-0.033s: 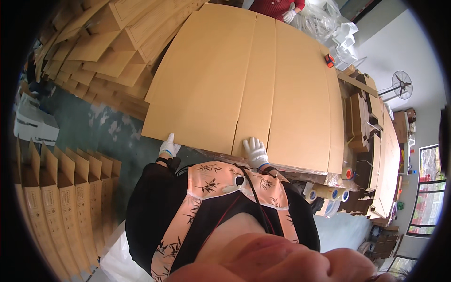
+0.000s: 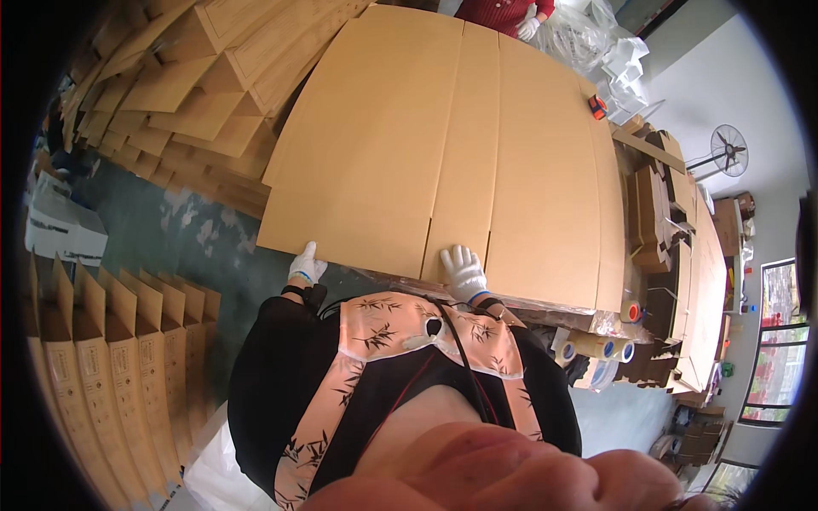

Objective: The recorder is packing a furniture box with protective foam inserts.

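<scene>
A large brown cardboard sheet [image 2: 366, 145] with long creases and two short slots at its near edge lies flat in front of me. At its near left edge, my left hand [image 2: 308, 264], in a white glove, holds the border with the thumb on top; the other fingers are mostly hidden. My right hand [image 2: 464, 271], also white-gloved, rests palm down on the near middle part of the sheet, fingers stretched and a little apart. An orange and black tape measure [image 2: 597, 107] sits near the sheet's far right edge.
Stacked cardboard [image 2: 187, 102] rises at the far left, and folded cartons [image 2: 128, 366] stand at the near left. Tape rolls [image 2: 596, 347] are at the right near my elbow. Across the sheet is a co-worker in a red sleeve [image 2: 498, 13]. A fan [image 2: 728, 152] stands far right.
</scene>
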### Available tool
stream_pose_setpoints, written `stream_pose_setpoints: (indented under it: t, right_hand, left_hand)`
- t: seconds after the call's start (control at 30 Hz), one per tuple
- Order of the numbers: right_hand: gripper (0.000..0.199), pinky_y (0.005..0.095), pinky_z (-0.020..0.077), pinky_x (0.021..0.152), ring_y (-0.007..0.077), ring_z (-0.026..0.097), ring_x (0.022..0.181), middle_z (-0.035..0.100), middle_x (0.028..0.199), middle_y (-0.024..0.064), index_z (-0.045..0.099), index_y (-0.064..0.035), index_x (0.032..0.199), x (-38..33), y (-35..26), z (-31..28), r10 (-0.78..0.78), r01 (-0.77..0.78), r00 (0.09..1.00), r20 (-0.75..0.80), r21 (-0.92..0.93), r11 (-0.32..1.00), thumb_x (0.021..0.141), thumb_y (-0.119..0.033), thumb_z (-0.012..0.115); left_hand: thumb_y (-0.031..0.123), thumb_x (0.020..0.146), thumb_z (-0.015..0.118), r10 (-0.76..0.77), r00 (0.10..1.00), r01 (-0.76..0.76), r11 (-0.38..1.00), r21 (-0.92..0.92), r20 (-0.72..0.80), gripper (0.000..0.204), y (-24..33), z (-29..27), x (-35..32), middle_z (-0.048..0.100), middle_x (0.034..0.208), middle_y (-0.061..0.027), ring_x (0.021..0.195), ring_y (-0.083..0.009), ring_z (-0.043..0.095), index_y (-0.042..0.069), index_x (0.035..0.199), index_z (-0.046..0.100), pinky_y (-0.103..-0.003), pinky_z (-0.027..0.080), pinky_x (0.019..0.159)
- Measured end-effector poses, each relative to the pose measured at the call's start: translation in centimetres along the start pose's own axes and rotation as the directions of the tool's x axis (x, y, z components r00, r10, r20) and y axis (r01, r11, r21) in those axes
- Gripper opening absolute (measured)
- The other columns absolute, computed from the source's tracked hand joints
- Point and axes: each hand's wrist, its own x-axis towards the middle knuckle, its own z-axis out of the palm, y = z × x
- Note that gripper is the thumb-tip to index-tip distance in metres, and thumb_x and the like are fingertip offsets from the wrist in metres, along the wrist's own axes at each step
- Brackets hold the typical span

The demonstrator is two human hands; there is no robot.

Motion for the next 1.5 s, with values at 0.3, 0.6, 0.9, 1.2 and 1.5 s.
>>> stream_pose_setpoints:
  t: [0.3,0.6,0.9,1.2,1.5]
  right_hand:
    - [0.051,0.043,0.049,0.076,0.0338,0.056,0.096,0.055,0.102,0.0179,0.048,-0.0061,0.115,1.5,3.3,-2.8,-0.088,0.051,0.966,0.242,0.154,0.987,0.069,-0.018,0.063]
    - [0.024,0.0416,0.0524,0.067,0.0323,0.066,0.077,0.069,0.084,0.0113,0.07,-0.0149,0.085,6.0,10.3,-7.2,0.219,-0.257,0.964,0.15,0.31,0.915,0.079,-0.036,0.059]
    - [0.049,0.0401,0.0509,0.081,0.0318,0.064,0.092,0.069,0.096,0.0145,0.07,-0.0109,0.099,9.1,11.0,-9.3,0.237,-0.37,0.889,0.393,0.309,0.876,0.081,-0.054,0.057]
    - [0.047,0.0419,0.05,0.081,0.0339,0.063,0.092,0.069,0.094,0.0148,0.07,-0.0109,0.095,9.1,11.2,-8.9,0.259,-0.378,0.896,0.362,0.314,0.871,0.081,-0.053,0.056]
    - [0.047,0.0408,0.0497,0.081,0.0327,0.064,0.092,0.069,0.094,0.0141,0.07,-0.0113,0.097,7.2,12.6,-9.9,0.328,-0.422,0.902,0.28,0.408,0.81,0.083,-0.054,0.055]
  left_hand:
    - [0.027,0.096,0.055,0.042,0.998,-0.045,0.997,-0.056,-0.052,0.036,2.3,4.0,-4.0,0.058,0.123,-0.0073,0.115,-0.0246,0.055,0.007,0.125,0.052,-0.038,0.044,0.1]
    - [0.023,0.096,0.053,0.139,0.974,-0.107,0.978,-0.179,0.179,0.024,4.4,5.8,-4.3,0.063,0.108,-0.0024,0.098,-0.0155,0.06,0.008,0.115,0.056,-0.029,0.052,0.081]
    - [0.036,0.094,0.057,0.317,0.948,-0.31,0.882,0.356,0.039,0.038,7.9,9.2,-8.3,0.06,0.117,-0.0039,0.107,-0.0172,0.058,0.009,0.122,0.056,-0.031,0.049,0.087]
    - [0.024,0.092,0.061,0.539,0.84,-0.526,0.778,0.345,0.064,0.044,7.7,11.0,-10.0,0.058,0.121,-0.0096,0.108,-0.0208,0.058,-0.001,0.127,0.051,-0.034,0.049,0.092]
    - [0.025,0.092,0.06,0.7,0.7,-0.674,0.582,0.456,0.141,0.033,10.0,16.2,-15.8,0.064,0.108,-0.0085,0.094,-0.018,0.063,0.0,0.114,0.059,-0.031,0.052,0.079]
